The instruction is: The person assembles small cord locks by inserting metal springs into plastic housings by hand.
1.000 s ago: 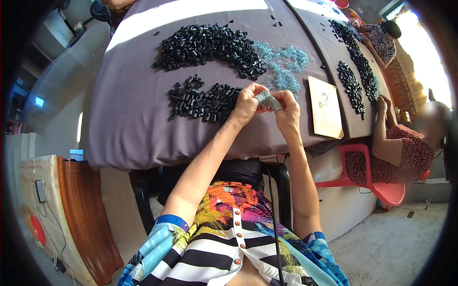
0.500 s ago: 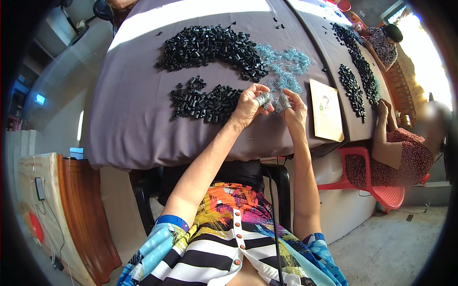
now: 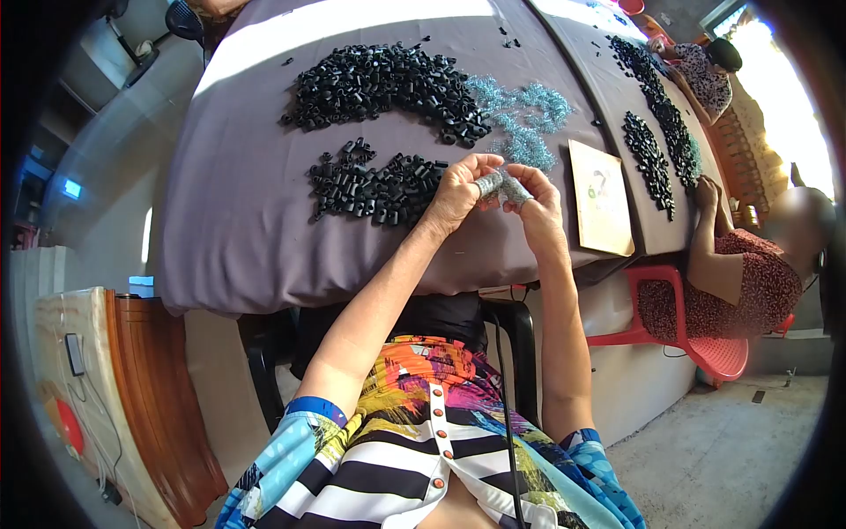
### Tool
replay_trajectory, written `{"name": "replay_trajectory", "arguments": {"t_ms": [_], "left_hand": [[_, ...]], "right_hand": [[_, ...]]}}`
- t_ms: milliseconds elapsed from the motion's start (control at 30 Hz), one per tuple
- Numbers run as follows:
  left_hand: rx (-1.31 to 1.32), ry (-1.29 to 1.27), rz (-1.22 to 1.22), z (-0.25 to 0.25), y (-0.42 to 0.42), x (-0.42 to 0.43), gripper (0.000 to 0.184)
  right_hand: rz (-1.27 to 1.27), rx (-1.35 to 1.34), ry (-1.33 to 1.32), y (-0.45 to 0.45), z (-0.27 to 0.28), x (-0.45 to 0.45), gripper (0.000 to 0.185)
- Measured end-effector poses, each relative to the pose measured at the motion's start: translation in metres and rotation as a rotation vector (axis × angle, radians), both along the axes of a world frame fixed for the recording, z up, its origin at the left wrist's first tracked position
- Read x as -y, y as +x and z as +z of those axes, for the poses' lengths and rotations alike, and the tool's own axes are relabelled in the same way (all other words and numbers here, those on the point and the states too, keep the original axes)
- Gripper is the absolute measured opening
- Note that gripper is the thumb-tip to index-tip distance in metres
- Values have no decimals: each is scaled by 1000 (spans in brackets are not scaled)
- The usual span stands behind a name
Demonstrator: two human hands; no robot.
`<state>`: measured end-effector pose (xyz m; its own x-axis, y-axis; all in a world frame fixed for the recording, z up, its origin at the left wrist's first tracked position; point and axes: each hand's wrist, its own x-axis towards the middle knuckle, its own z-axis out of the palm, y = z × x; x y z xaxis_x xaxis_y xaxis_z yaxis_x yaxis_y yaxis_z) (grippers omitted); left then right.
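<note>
My left hand (image 3: 460, 192) and my right hand (image 3: 539, 204) meet above the purple-grey cloth, fingertips almost touching. Greyish wrapping covers a thumb or finger on each hand. The fingers of both are pinched together, and whatever lies between them is too small to make out. Just beyond the hands is a heap of small silvery-blue metal pieces (image 3: 527, 145). Small black cylindrical parts (image 3: 379, 189) lie left of my left hand, and a larger pile of black parts (image 3: 379, 84) sits farther back.
Right of my right hand lies a flat tan booklet (image 3: 601, 198). More black parts (image 3: 648, 159) are on the adjoining table section (image 3: 639, 231). A person in a patterned red top (image 3: 762, 282) sits at the right on a red chair (image 3: 718, 353); another person (image 3: 705, 79) is beyond.
Half a second ago my hands were slightly apart; now my right hand is back against my left at the fingertips. The wrapped fingers point toward each other again.
</note>
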<state>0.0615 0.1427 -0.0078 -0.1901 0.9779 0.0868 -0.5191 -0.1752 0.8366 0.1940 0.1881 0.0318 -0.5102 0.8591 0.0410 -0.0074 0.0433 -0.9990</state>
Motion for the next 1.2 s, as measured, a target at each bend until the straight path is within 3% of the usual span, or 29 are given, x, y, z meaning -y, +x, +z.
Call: {"name": "replay_trajectory", "arguments": {"t_ms": [133, 433, 733, 1200], "left_hand": [[38, -22, -43, -6, -3, -2, 22], [-64, -75, -51, -3, -2, 0, 17], [142, -77, -148, 2, -5, 4, 18], [136, -17, -247, 1, -7, 4, 22]], "right_hand": [[-4, -172, -216, -1, -3, 1, 23], [-79, -164, -94, 4, -8, -6, 23], [2, -161, -1, 5, -3, -3, 23], [9, -219, 12, 5, -4, -3, 27]]}}
